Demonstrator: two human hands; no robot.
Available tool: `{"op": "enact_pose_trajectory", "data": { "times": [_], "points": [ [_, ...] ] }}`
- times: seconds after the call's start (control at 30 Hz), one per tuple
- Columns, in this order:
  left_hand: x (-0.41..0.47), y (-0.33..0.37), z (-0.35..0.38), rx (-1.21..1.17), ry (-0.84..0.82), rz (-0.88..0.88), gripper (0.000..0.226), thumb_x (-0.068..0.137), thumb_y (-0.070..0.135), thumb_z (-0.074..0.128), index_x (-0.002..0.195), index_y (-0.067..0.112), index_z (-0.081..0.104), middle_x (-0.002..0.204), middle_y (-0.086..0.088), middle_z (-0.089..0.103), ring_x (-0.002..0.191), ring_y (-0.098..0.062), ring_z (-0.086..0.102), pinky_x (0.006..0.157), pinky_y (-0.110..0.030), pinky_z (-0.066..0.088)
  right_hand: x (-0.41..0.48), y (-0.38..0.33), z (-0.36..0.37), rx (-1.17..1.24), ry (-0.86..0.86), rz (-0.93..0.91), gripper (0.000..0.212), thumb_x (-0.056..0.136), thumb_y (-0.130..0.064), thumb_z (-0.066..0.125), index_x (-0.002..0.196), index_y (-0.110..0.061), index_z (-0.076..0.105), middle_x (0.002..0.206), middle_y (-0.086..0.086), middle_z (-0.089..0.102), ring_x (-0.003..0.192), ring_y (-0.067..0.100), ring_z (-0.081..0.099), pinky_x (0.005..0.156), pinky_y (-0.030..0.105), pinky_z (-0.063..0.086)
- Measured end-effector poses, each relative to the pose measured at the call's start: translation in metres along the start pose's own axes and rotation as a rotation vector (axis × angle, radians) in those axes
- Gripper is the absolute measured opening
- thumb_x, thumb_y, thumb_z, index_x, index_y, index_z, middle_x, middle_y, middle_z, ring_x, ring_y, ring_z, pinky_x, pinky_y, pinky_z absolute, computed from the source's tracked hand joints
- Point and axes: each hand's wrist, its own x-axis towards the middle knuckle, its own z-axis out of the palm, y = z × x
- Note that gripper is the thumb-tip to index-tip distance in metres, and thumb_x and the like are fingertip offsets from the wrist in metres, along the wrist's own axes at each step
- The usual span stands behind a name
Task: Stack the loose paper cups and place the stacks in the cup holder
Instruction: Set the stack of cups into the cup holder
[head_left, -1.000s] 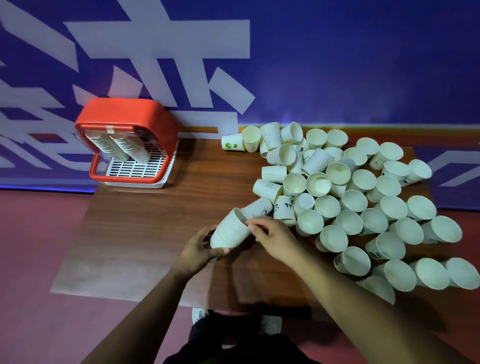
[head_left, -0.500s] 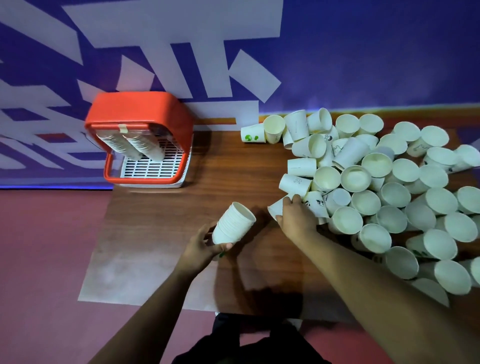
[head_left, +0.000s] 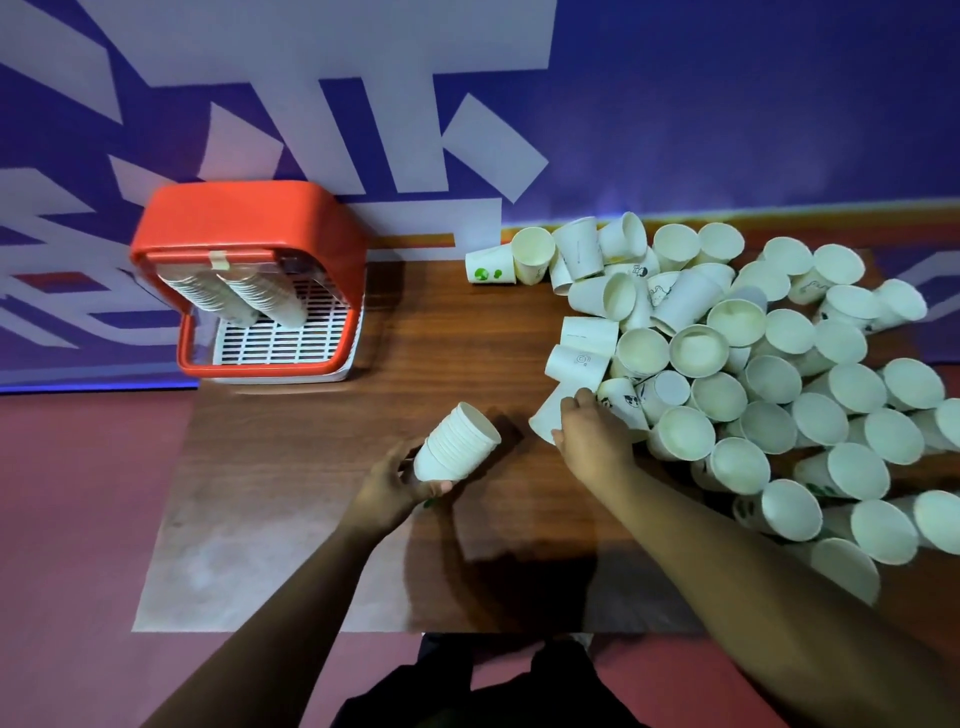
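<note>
**Hands.** A nested stack of paper cups is held in the left hand, with fingers and thumb curled round its base. The stack is tilted, its mouth turned up and toward the far right corner, over the middle of the wooden surface and somewhat nearer the near edge. The right hand is laid on a loose cup lying on its side, and its fingers are curled over the cup's wall. How firmly the cup is gripped cannot be told.

**Obstructions.** The loose cup is pressed on its far and right sides by the pile of loose paper cups, which covers the right half of the surface from the far edge to the near right corner. Most are tipped over with their mouths toward the camera, and several are overlapped by others. A cup with a green print is seen at the pile's far left end, against the far edge.

**Holder.** The red cup holder is placed at the far left corner, well apart from both hands. Two stacks are leaned inside it above a white grille, their upper ends hidden under the red hood. A strip of tape is fixed to its front rim.

**Surroundings.** A blue wall banner with white shapes is noted behind the surface, and a reddish floor beside it.
</note>
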Motion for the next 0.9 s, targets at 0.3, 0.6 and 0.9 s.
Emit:
{"op": "enact_pose_trajectory", "data": {
  "times": [0.3,0.6,0.9],
  "points": [
    [-0.008,-0.006,0.001,0.024,0.029,-0.007,0.069,0.07,0.031,0.089,0.132,0.028,0.059,0.124,0.011,0.066,0.115,-0.008,0.06,0.088,-0.02,0.047,0.006,0.002,-0.023,0.408,0.284,0.021,0.004,0.082,-0.005,0.066,0.079,-0.004,0.066,0.077,0.011,0.06,0.064,0.032,0.059,0.052,0.034,0.043],
    [-0.004,0.021,0.023,-0.126,-0.07,0.047,0.067,0.069,0.009,0.089,0.124,0.033,0.059,0.123,0.005,0.066,0.112,-0.006,0.063,0.09,-0.027,0.053,-0.023,0.012,-0.056,0.714,0.219,-0.01,0.042,0.092,-0.018,0.058,0.054,-0.024,0.041,0.046,-0.007,0.041,0.049,0.005,0.044,0.05,0.021,0.026],
    [0.002,0.058,0.066,-0.125,-0.286,0.133,0.067,0.07,0.005,0.087,0.128,0.026,0.06,0.126,0.013,0.068,0.119,-0.005,0.061,0.098,-0.019,0.048,-0.041,0.033,-0.044,0.769,0.156,-0.046,0.021,0.095,-0.018,0.056,0.09,-0.013,0.076,0.081,0.002,0.067,0.079,0.016,0.059,0.073,0.03,0.045]
  ]
}}
